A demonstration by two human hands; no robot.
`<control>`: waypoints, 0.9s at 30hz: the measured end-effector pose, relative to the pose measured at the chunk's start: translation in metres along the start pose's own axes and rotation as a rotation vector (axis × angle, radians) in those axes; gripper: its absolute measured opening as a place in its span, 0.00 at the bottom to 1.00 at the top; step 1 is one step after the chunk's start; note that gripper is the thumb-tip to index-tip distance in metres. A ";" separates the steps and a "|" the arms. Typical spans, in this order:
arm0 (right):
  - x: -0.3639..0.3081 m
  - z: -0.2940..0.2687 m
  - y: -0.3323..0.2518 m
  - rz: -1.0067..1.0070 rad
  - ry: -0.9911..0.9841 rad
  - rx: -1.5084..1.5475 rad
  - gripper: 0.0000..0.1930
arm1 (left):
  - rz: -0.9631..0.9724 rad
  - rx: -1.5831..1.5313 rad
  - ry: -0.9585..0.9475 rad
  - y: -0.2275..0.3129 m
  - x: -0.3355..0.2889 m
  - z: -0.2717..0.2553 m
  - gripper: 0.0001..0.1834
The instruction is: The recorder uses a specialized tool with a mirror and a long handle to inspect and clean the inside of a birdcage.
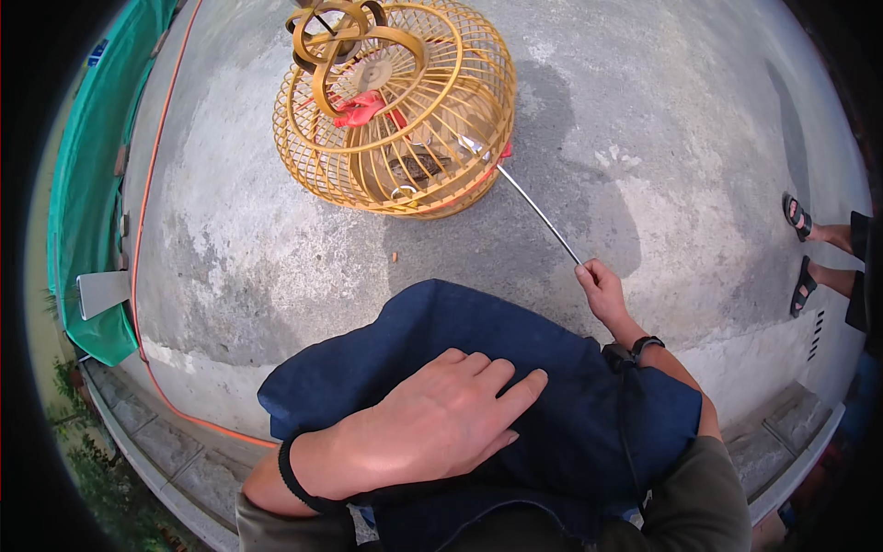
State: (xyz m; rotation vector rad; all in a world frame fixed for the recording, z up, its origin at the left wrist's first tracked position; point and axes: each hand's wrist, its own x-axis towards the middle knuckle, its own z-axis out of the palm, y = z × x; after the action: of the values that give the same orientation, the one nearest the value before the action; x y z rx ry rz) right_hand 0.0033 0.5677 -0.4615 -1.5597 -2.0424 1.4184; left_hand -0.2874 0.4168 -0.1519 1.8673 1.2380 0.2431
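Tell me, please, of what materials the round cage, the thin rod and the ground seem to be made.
Round cage: probably bamboo or wood, perhaps varnished, as its slim, honey-coloured ribs show a slight sheen.
Thin rod in the right hand: likely smooth, polished metal, judging by its silvery shine.
Ground: apparently concrete with a rough, matt surface; it is grey and blotchy.

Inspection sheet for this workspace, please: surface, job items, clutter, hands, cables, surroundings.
Surface: grey concrete, patchy stains, shadow beside the cage.
Job items: round slatted birdcage with hooped top; metal rod reaching its near right side; dark blue cloth across the lap.
Clutter: small brownish piece on the concrete.
Hands: right hand grips the rod; left hand over the cloth, holding nothing visible.
Cables: orange cable or hose along the left.
Surroundings: green sheeting left; another person's sandalled feet right.
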 end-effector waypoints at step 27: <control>-0.044 -0.157 -0.128 -0.101 -0.450 -0.523 0.24 | -0.175 -0.278 -0.079 0.005 -0.042 0.030 0.21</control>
State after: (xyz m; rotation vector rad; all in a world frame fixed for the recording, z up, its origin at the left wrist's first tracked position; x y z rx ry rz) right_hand 0.0432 0.6215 -0.2653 -1.3508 -2.9013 1.3622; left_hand -0.2875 0.3649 -0.1541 1.5087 1.2370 0.2311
